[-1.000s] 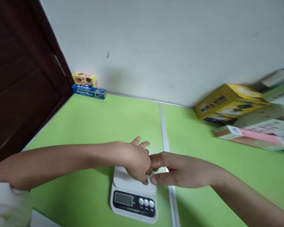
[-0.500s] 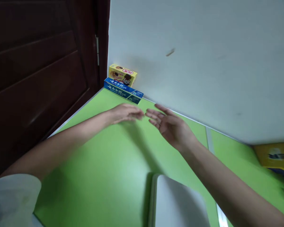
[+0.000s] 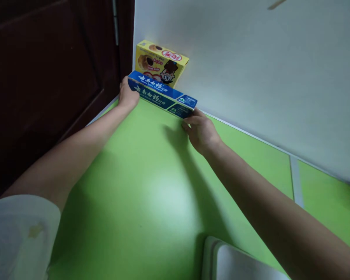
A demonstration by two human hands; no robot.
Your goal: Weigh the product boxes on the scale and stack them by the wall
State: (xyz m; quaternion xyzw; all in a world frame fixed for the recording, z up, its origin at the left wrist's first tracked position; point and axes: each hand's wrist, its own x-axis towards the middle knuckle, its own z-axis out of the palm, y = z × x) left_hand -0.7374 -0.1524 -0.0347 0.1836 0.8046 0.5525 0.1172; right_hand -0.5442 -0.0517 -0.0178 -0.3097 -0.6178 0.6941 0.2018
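Note:
A long blue toothpaste box point(image 3: 160, 93) lies in the far corner of the green tabletop point(image 3: 134, 175). My left hand point(image 3: 127, 94) grips its left end, thumb on the front face. At the opposite end, my right hand point(image 3: 202, 130) has its fingers closed around the box's right edge; some fingertips are hidden behind it. Just behind the toothpaste box stands a yellow snack box point(image 3: 160, 64) with a cartoon figure and round pastries printed on it. Its lower front is covered by the toothpaste box.
A white wall point(image 3: 251, 70) borders the table at the back. Dark wooden panelling point(image 3: 46, 70) with a hinge rises on the left. A pale, rounded-corner flat object point(image 3: 245, 260) lies at the bottom right. A light strip point(image 3: 296, 181) crosses the tabletop on the right.
Both hands, open and close together in front of the boxes before, have moved apart and taken hold of the toothpaste box's two ends. The camera view has shifted, bringing the boxes nearer.

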